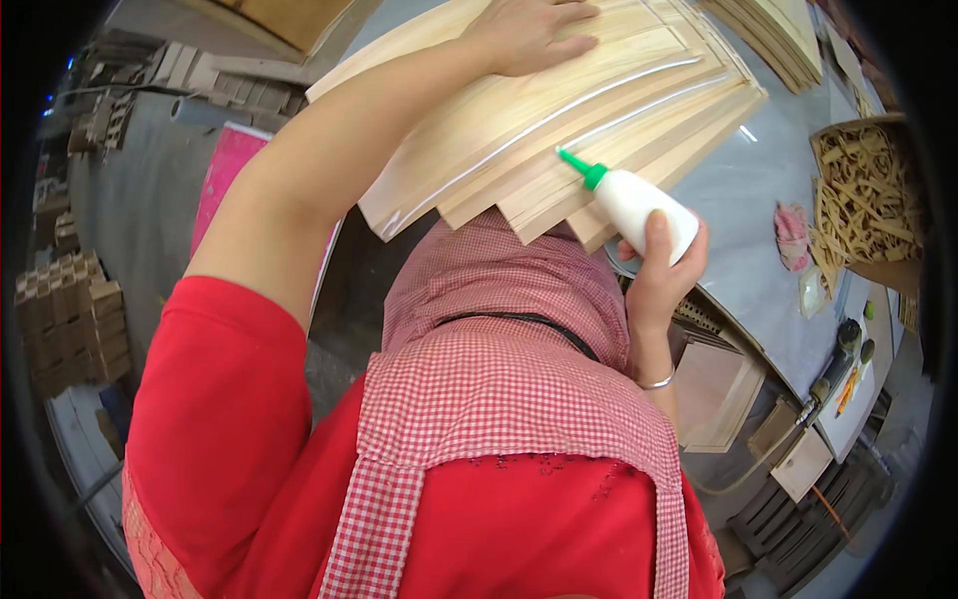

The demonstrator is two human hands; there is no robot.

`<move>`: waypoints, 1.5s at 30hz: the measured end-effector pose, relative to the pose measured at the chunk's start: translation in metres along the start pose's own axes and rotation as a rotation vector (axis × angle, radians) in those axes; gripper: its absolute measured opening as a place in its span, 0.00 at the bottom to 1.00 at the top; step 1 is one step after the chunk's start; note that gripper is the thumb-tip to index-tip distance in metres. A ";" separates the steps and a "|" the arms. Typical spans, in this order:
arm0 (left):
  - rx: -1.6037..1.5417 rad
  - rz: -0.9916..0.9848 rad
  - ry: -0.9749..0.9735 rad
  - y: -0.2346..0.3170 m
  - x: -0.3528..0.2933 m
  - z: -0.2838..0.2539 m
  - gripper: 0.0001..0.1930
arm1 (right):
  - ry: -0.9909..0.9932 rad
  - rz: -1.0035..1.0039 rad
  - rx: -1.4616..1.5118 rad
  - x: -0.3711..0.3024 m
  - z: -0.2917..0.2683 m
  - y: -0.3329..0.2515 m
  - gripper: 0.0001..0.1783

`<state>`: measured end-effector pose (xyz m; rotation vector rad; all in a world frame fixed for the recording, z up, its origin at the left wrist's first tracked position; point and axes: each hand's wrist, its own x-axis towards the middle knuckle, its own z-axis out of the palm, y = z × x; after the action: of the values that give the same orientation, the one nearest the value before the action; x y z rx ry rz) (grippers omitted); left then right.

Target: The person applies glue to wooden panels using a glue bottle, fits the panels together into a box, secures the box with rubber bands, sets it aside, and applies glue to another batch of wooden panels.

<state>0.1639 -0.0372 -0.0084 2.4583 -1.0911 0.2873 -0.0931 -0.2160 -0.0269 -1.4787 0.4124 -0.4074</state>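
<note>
In the head view, grips a white bottle (644, 205) in the right hand (671, 255), with thumb and fingers closed round its body. Tilts it over the near part of the pale wooden boards (449, 180), pointing the green nozzle (596, 178) up and leftward, close to the near end of a white line. Cannot tell touch from hover at the tip. Lays the left hand (527, 38) on top of the boards, near the upper edge of the view, palm down, fingers loosely spread and thumb out to the right. Shows white lines running lengthwise along the boards, overlapped in steps, with near ends just beyond a checked apron (529, 394). Wears a red shirt (225, 364) under it, and a bracelet (657, 383) on the right wrist. To the right, on a grey table (738, 190), shows a pink cloth (791, 238) beside a box (896, 274) full of wood strips (873, 190). Farther left, well apart from both hands, shows stacked blocks (75, 324).
</note>
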 end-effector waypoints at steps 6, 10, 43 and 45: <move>0.020 -0.026 -0.074 0.004 -0.001 -0.008 0.27 | -0.285 -0.137 -0.196 -0.045 0.017 0.002 0.21; 0.010 -0.022 -0.080 0.007 -0.002 -0.013 0.27 | -0.357 -0.152 -0.221 -0.052 0.022 0.000 0.23; 0.004 -0.033 -0.101 0.000 0.012 -0.003 0.27 | 0.588 -0.165 0.064 0.203 -0.057 0.007 0.25; -0.002 -0.036 -0.103 0.001 0.012 -0.003 0.27 | 0.557 -0.147 0.082 0.195 -0.060 0.007 0.24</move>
<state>0.1709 -0.0439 -0.0016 2.5124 -1.0863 0.1500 0.0453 -0.3650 -0.0405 -1.3054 0.7183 -0.9508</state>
